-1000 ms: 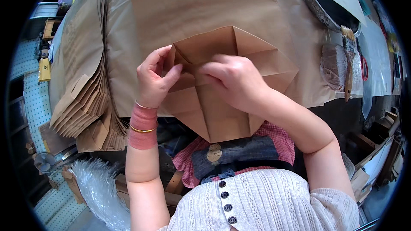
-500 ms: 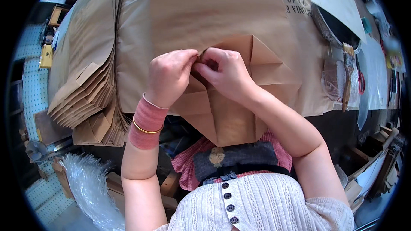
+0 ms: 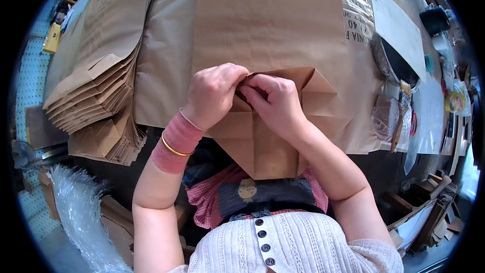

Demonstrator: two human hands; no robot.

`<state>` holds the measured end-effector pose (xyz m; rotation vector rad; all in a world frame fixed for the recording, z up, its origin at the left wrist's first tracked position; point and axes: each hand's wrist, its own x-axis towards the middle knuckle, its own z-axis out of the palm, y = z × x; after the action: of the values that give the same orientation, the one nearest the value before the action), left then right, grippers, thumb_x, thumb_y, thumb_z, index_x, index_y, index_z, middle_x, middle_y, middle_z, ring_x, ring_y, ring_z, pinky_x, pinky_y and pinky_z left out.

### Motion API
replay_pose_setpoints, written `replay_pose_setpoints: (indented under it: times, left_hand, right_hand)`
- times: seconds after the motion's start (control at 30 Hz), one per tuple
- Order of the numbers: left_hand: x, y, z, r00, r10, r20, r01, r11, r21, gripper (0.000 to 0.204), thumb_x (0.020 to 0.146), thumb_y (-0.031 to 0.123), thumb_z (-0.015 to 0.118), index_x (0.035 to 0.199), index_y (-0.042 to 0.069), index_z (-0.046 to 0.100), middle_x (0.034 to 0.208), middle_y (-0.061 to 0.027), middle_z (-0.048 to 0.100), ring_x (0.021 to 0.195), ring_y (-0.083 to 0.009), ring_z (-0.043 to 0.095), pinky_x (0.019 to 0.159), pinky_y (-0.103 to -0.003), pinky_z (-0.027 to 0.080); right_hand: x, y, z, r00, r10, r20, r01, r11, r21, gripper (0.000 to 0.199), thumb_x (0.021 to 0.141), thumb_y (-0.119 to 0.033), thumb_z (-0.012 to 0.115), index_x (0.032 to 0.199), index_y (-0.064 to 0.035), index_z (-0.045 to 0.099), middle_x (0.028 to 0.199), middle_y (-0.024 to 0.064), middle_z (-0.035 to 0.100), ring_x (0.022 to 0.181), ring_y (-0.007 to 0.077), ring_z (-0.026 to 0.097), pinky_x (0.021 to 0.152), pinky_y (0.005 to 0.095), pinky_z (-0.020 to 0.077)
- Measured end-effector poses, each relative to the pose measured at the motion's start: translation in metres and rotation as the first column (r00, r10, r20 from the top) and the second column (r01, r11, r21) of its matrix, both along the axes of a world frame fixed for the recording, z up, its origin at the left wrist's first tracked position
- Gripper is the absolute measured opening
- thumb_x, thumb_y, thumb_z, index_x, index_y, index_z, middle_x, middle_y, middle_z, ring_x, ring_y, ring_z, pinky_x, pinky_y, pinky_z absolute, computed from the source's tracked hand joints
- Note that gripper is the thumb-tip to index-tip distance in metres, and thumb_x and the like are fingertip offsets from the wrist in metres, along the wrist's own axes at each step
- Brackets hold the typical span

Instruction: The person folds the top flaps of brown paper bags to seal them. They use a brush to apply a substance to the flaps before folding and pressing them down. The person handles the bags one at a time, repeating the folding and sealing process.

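Note:
A large brown paper bag (image 3: 275, 144) lies on the table in front of me, its near end opened out into folds and flaps that hang over the table's edge. My left hand (image 3: 214, 91) pinches the raised paper edge between thumb and fingers. Close beside it, my right hand (image 3: 273, 98) is closed on the same edge with curled fingers. The fingertips nearly meet, and the paper between them is mostly hidden. A pink wristband and a gold-coloured bangle circle my left wrist.
Stacked paper bags (image 3: 93, 98) with folded ends lie at the left. On the right are a brush (image 3: 401, 116), a dark basin (image 3: 394, 63) partly under a pale board (image 3: 399, 25), and a clear-wrapped bundle (image 3: 385, 116). Clear plastic strands (image 3: 83, 217) hang at lower left.
The view has shifted slightly. Both hands stay at the bag's folded end, and its upper flap now stands with its edge more level beside my right hand.

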<state>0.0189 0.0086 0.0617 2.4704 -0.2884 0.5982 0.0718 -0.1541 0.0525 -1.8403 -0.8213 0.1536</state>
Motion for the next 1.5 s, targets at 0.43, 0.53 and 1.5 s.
replay_pose_setpoints:
  times: [0.43,0.53,1.5]
  left_hand:
    - [-0.006,0.0,-0.003,0.999,-0.04,0.004,0.04,0.99,-0.132,0.007,0.084,0.001,0.061,0.09,0.003,0.061,0.078,-0.01,0.066,0.072,-0.0288,0.065,0.063,-0.036,0.052]
    - [-0.006,0.001,-0.002,0.999,-0.038,0.012,0.039,0.992,-0.118,0.006,0.084,0.001,0.062,0.09,0.003,0.061,0.079,-0.0096,0.066,0.071,-0.0283,0.066,0.063,-0.036,0.052]
    - [-0.015,-0.001,-0.006,0.996,-0.02,0.088,0.023,0.999,-0.033,0.02,0.08,-0.001,0.066,0.099,0.002,0.063,0.087,-0.0129,0.069,0.078,-0.0301,0.068,0.067,-0.036,0.056]
  right_hand:
    - [-0.004,-0.034,0.004,0.592,-0.161,0.79,0.26,0.966,0.002,0.032,0.069,-0.004,0.071,0.101,-0.0094,0.073,0.11,0.0033,0.063,0.095,0.0206,0.058,0.083,0.0349,0.0415]
    - [-0.001,-0.033,0.001,0.586,-0.157,0.795,0.263,0.965,-0.004,0.032,0.069,-0.006,0.072,0.101,-0.009,0.073,0.109,0.0032,0.063,0.095,0.0203,0.058,0.083,0.0351,0.0417]
    - [0.018,-0.035,0.029,0.839,0.056,0.541,0.039,0.986,-0.162,0.027,0.07,-0.007,0.066,0.097,-0.0098,0.065,0.102,0.0058,0.062,0.104,0.0284,0.056,0.1,0.045,0.0375]
